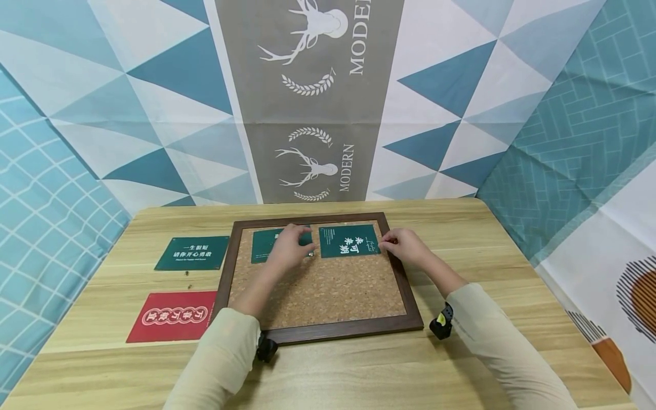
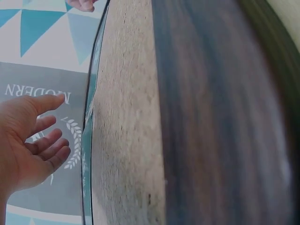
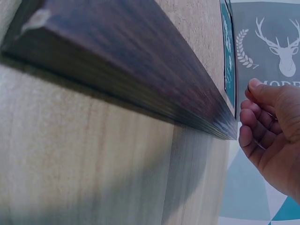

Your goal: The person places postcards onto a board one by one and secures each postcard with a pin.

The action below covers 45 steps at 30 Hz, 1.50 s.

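A brown-framed corkboard [image 1: 318,290] lies on the table with two green cards on it. My left hand [image 1: 291,247] is over the left green card [image 1: 261,250], hiding part of it; its thumb and fingers stand apart, as the left wrist view confirms. A small shiny bit [image 1: 311,254] shows beside that thumb. At the right edge of the right green card [image 1: 349,241], which bears white lettering, is my right hand [image 1: 407,246]. The right wrist view shows its thumb and index finger pinching a small dark piece [image 3: 248,88], mostly hidden, with the other fingers curled.
Left of the board lie another green card [image 1: 192,253] and a red card [image 1: 174,316] with white print. Between them are small dark bits [image 1: 187,273] on the wooden table [image 1: 348,376]. A patterned cloth backdrop [image 1: 318,114] rises behind the table.
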Tool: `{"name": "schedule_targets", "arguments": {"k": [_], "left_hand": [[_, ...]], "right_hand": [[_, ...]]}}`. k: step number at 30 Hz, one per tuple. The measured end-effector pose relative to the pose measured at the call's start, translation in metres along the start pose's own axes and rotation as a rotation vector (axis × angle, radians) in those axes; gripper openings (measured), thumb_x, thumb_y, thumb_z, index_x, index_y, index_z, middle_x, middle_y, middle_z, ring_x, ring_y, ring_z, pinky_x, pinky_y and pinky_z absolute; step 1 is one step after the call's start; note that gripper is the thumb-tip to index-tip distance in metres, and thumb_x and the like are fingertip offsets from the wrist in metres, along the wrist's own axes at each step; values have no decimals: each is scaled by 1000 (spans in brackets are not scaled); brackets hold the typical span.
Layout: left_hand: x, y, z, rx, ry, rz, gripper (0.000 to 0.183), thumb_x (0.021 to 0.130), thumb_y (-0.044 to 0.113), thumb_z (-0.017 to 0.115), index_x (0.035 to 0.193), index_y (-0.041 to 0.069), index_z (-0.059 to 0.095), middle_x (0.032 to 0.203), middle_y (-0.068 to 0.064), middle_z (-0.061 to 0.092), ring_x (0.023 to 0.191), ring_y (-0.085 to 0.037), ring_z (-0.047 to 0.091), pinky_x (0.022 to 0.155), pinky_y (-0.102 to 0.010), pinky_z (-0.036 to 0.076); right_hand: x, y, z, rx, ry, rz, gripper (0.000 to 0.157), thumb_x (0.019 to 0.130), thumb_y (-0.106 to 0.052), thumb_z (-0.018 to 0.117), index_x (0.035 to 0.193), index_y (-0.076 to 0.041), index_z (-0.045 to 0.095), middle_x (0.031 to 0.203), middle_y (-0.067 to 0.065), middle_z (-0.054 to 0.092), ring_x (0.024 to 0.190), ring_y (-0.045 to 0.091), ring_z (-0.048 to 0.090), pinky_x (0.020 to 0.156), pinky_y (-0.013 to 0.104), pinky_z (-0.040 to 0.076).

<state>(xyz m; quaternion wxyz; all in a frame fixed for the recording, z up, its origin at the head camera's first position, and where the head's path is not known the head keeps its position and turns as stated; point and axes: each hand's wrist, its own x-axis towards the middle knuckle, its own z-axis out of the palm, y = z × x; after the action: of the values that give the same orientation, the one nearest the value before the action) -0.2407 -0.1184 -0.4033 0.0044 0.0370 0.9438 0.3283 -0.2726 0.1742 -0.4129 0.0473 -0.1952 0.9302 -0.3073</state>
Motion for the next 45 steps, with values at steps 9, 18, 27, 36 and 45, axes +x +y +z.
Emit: {"name": "schedule_targets", "arguments": {"k": [9, 18, 27, 36, 45], "left_hand": [[5, 3, 6, -9, -17, 2, 50, 87, 28, 67, 131, 8, 54, 132, -15, 48, 123, -33, 48, 100, -48, 42], [9, 4, 13, -24, -49, 23, 48, 87, 25, 67, 130, 8, 54, 136, -14, 46, 127, -33, 45, 102, -48, 41], [7, 10, 21, 1, -76, 81, 44, 87, 21, 66, 127, 7, 56, 141, -15, 42, 128, -33, 44, 103, -47, 40], [9, 14, 25, 59, -93, 146, 40, 88, 18, 65, 126, 7, 57, 130, -14, 49, 102, -24, 56, 89, -41, 48], [9, 17, 29, 76, -146, 163, 39, 89, 20, 64, 125, 8, 57, 132, -14, 49, 123, -30, 50, 102, -43, 43]], "right_hand": [[1, -1, 2, 34, -27, 22, 19, 94, -19, 56, 99, -3, 66, 92, 11, 65, 72, 16, 52, 63, 28, 44], [3, -1, 3, 41, -39, 7, 16, 95, -19, 56, 97, -6, 65, 88, 9, 64, 70, 14, 53, 62, 28, 45], [4, -3, 5, 41, -65, 1, 14, 94, -18, 56, 93, -6, 64, 83, 8, 63, 66, 15, 50, 60, 28, 43], [4, -3, 4, 56, -71, -2, 16, 95, -17, 54, 98, -5, 64, 86, 10, 64, 68, 15, 51, 61, 28, 44], [3, -4, 5, 51, -84, 4, 16, 96, -17, 53, 98, -5, 64, 87, 10, 63, 68, 15, 49, 61, 28, 43]]}}
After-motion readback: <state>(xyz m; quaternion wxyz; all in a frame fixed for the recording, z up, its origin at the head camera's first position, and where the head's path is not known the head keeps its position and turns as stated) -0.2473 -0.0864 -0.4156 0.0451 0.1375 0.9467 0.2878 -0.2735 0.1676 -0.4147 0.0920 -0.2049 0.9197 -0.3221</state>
